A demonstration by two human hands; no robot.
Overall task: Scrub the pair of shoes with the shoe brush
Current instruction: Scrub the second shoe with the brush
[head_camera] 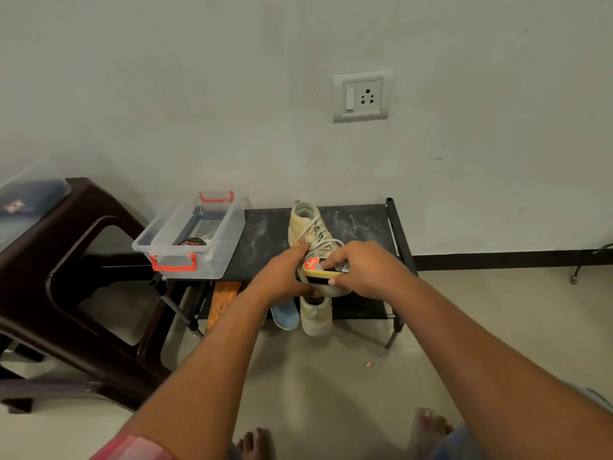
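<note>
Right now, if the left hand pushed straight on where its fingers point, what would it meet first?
The cream shoe: the left hand lies against its side, so pushing on would likely press into it.

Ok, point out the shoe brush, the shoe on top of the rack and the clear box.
shoe brush (311, 263): head view, on its red label.
shoe on the rack (300, 227): head view, on its cream ankle side.
clear box (229, 232): head view, on its right wall.
</note>
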